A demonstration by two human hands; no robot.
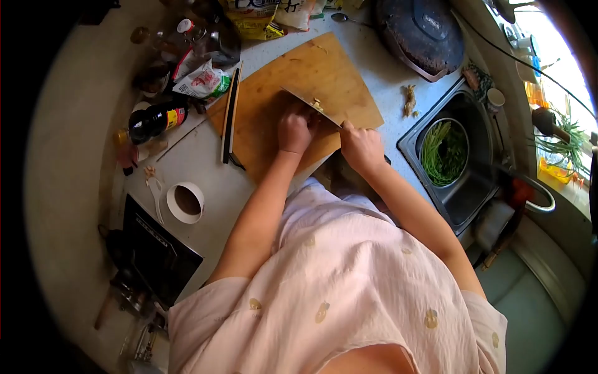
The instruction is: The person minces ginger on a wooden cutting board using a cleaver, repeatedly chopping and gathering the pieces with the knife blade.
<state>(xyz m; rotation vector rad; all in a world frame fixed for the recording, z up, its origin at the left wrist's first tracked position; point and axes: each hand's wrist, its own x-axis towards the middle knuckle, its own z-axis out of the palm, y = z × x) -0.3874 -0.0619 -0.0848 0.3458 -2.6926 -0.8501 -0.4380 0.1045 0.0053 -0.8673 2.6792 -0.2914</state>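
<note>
My right hand (362, 148) is wrapped around the handle of a kitchen knife (328, 116), near the front edge of a wooden cutting board (330, 68). The blade runs from there up and left across the board. Small pale chopped pieces (317, 104) lie along or stick to the far side of the blade. Close against the near side of it, my left hand (295, 132) has its fingers curled in. Whatever those fingers press on is mostly hidden by the hand and blade.
Left of the board stand a dark sauce bottle (157, 121), a seasoning bag (202, 81) and a white cup (185, 202) of brown liquid. To the right, a bowl of greens (445, 153) sits in the sink (460, 209). A dark lidded pan (418, 34) is at the back.
</note>
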